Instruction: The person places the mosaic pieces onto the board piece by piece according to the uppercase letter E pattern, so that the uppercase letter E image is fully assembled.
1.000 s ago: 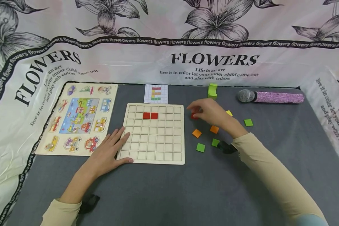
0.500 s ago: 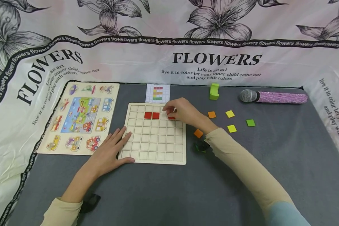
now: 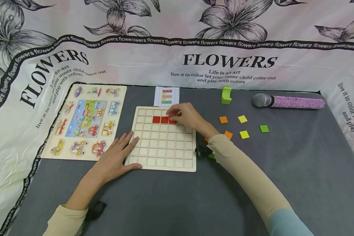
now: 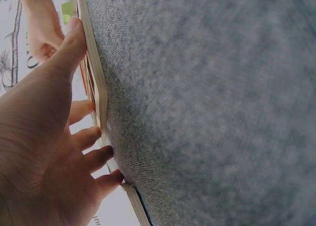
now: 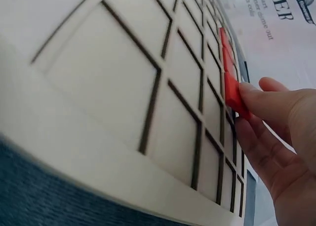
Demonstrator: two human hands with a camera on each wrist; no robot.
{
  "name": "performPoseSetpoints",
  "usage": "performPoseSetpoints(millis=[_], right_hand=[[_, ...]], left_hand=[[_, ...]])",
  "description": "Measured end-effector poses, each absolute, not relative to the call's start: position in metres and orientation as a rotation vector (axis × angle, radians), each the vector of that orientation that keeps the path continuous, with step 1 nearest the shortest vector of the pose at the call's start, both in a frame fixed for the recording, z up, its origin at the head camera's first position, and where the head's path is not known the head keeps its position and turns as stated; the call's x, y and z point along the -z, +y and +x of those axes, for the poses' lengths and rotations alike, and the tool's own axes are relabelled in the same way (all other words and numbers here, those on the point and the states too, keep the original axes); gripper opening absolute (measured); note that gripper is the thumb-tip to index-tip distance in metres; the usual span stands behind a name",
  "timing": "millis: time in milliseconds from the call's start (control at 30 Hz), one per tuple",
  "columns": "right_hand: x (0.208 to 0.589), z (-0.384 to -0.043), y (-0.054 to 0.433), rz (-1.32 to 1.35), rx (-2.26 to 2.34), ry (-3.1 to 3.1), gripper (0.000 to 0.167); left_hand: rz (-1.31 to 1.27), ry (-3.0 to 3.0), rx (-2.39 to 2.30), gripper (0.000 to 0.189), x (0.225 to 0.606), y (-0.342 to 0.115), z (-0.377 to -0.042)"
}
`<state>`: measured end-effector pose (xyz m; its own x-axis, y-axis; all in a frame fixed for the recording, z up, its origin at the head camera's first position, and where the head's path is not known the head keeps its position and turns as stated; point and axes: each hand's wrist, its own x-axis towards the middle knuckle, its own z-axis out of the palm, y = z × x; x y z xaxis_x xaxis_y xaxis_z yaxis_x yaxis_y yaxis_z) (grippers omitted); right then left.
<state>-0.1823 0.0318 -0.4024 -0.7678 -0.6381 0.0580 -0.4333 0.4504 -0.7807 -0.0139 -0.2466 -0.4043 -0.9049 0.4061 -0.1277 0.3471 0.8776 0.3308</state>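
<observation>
A wooden grid board (image 3: pixel 162 152) lies on the grey table, with two red square tiles (image 3: pixel 160 120) side by side in its second row. My right hand (image 3: pixel 186 116) pinches a third red tile (image 5: pixel 234 93) between thumb and fingers, at the cell just right of those two. In the right wrist view this tile sits slightly tilted and raised against the grid. My left hand (image 3: pixel 118 159) rests along the board's left edge, fingers spread and straight, thumb at the lower corner. The left wrist view shows the left thumb (image 4: pixel 74 40) against the board's side.
Loose orange (image 3: pixel 223 120), yellow (image 3: pixel 242 119) and green tiles (image 3: pixel 264 128) lie right of the board. Behind them are a green block (image 3: pixel 226 95) and a pink microphone (image 3: pixel 298 102). A pattern card (image 3: pixel 167 96) lies behind the board; a picture puzzle (image 3: pixel 85 147) is at left.
My right hand has picked up the red tile from the right of the board and carried it left onto the grid, beside the other two. The left hand stays on the edge.
</observation>
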Motion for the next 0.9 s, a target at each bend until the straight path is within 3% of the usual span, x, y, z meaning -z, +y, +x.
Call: performPoseSetpoints(millis=[567, 900], right_hand=[[0.397, -0.172, 0.037, -0.901, 1.076, 2.538, 0.018], [0.386, -0.156, 0.109, -0.861, 1.119, 2.635, 0.023]], left_hand=[[0.585, 2.852, -0.447, 0.096, 0.401, -0.242, -0.017], [0.564, 2.849, -0.444, 0.096, 0.403, -0.243, -0.014]])
